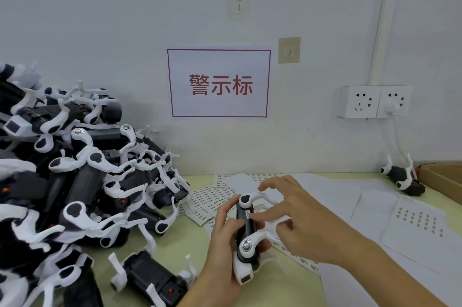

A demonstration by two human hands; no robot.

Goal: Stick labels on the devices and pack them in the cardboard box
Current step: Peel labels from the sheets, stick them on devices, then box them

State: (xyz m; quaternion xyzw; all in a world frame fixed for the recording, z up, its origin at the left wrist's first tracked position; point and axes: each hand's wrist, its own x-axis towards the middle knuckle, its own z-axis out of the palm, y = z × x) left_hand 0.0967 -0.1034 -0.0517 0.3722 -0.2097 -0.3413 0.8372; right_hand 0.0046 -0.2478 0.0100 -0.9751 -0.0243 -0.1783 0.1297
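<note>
Two hands work one device above the table: left hand grips its black body, right hand presses a small label onto it with straight fingers.

Pale grey wall straight ahead, a red-bordered sign stuck to it. Two adhesive hooks above and beside the sign; a double socket to the right, below a white conduit. Yellowish surface below.
</note>
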